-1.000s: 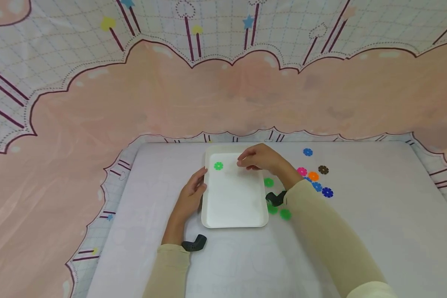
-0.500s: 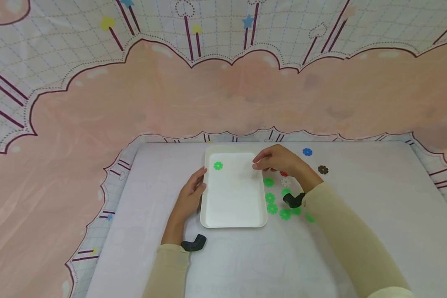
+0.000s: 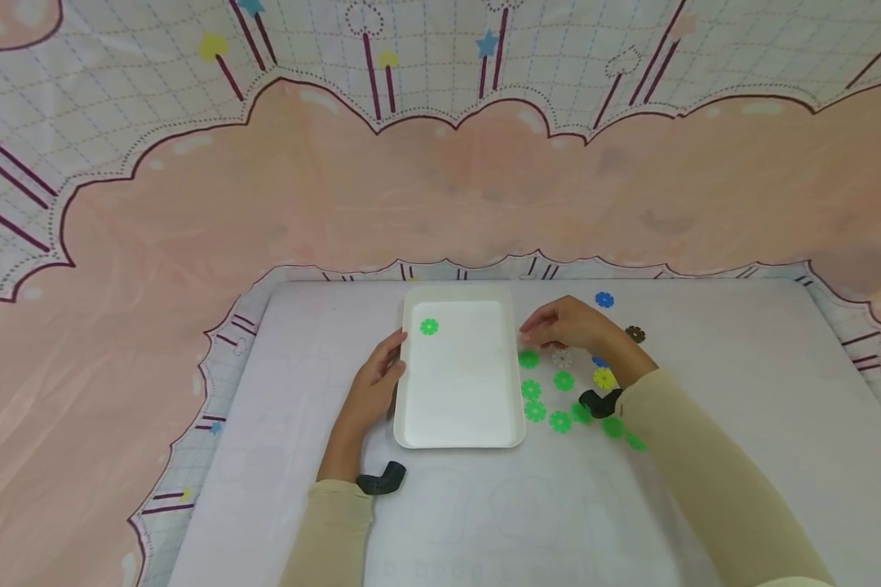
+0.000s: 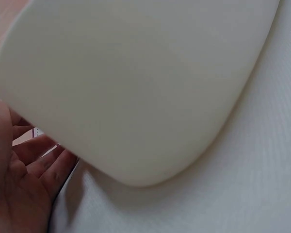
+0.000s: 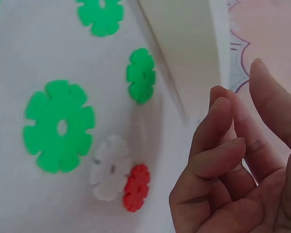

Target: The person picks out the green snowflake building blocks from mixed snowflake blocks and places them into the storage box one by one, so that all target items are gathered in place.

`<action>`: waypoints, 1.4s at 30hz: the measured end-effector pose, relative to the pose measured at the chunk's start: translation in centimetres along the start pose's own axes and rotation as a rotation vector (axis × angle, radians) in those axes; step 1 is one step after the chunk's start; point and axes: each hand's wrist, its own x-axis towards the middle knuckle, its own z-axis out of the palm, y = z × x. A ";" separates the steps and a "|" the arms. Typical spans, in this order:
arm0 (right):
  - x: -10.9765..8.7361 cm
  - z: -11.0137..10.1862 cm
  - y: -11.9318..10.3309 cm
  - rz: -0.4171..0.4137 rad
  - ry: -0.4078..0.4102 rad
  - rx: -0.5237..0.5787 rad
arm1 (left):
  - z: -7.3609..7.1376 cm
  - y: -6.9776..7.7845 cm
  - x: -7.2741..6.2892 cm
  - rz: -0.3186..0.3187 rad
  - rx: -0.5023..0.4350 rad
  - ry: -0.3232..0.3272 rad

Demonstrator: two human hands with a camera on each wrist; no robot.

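A white rectangular tray has one green notched plastic disc near its far left corner. My left hand holds the tray's left rim, thumb and fingers at the edge; the left wrist view shows its fingers partly hidden behind that edge. Off the tray's right side, my right hand hovers over the loose discs with its fingers loosely curled and nothing between them. In the right wrist view, a green disc, a white disc and a red disc lie beside that hand.
Several green discs lie right of the tray on the white tabletop. Farther right are a yellow disc, a brown disc and a blue disc. A patterned cloth rises behind the table.
My right hand has moved right, from above the tray to over the discs beside it. My left hand has stayed at the tray's rim.
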 end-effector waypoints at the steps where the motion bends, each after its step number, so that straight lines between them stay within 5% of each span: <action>1: 0.1 0.0 0.3 -0.002 -0.003 -0.001 | 0.0 0.0 0.0 -0.001 -0.002 -0.001; 17: 0.8 0.7 2.9 -0.068 -0.033 -0.096 | -0.4 -3.2 1.0 -0.001 0.014 0.005; 26: 1.6 1.0 3.2 -0.012 -0.017 -0.195 | -0.3 -2.9 0.9 0.016 0.015 -0.003; 35: 1.6 1.1 3.2 -0.043 -0.016 -0.199 | -0.3 -3.0 1.0 -0.010 -0.006 -0.014; 42: 1.5 0.9 3.4 -0.058 -0.026 -0.191 | -0.2 -0.3 0.2 -0.033 0.007 -0.023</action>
